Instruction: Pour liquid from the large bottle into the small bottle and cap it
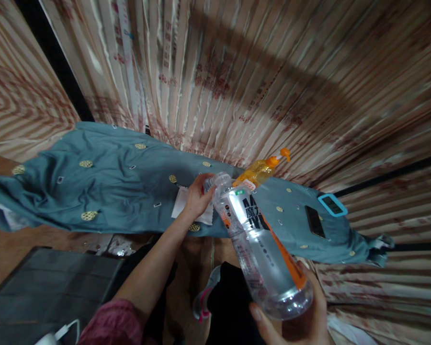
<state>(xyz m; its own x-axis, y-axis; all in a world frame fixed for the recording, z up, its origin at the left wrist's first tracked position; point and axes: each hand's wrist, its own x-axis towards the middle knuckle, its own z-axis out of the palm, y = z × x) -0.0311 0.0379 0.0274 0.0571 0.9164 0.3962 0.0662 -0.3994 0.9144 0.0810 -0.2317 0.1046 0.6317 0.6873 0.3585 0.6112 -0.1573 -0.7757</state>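
My right hand (301, 316) grips the base of a clear plastic bottle (258, 244) with an orange and black label, tilted with its neck pointing away from me. My left hand (197, 196) is closed around the bottle's cap (219, 180) at the far end. Just beyond the cap lies an orange squeeze bottle (262, 170) with an orange nozzle. A white paper tissue (181, 203) lies under my left hand on the teal cloth (111, 187).
The teal cloth covers a narrow table in front of striped curtains (255, 72). A black phone (315, 221) and a blue-framed device (332, 204) lie on it at right. A dark case (46, 282) is at lower left. A shoe (203, 297) shows below.
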